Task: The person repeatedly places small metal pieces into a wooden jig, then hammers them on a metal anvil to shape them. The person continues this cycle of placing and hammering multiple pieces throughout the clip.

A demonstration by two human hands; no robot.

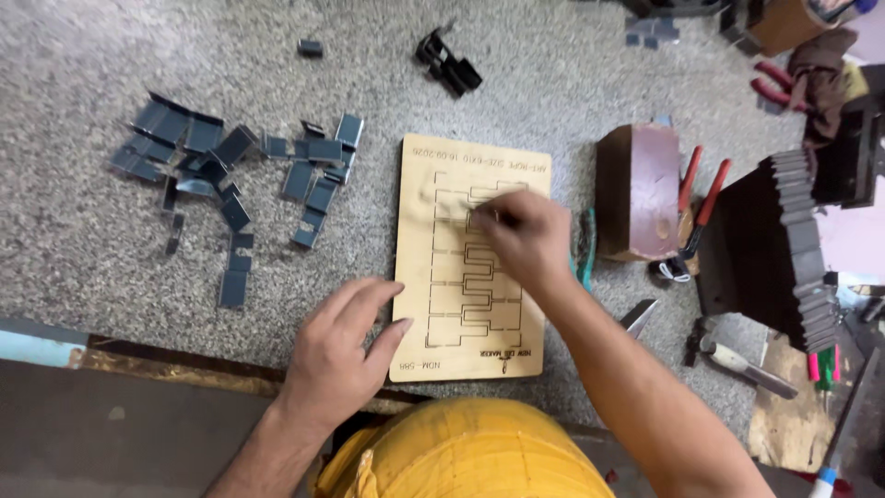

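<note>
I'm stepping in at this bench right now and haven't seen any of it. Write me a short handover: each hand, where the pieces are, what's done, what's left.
Left hand: flat, palm down, steadying the lower left edge of the plywood board; it holds nothing.
Right hand: fingertips pinched on the board's upper middle, over its cut slot pattern; whether they hold a strip is hidden.
Pieces: bent dark metal strips lie loose on the speckled surface left of the board; a few black ones sit further up. Red-handled pliers lie right of the brown block.
Done: no strips visibly seated in the slots.
Left: most slots look empty; the pile is untouched.
</note>
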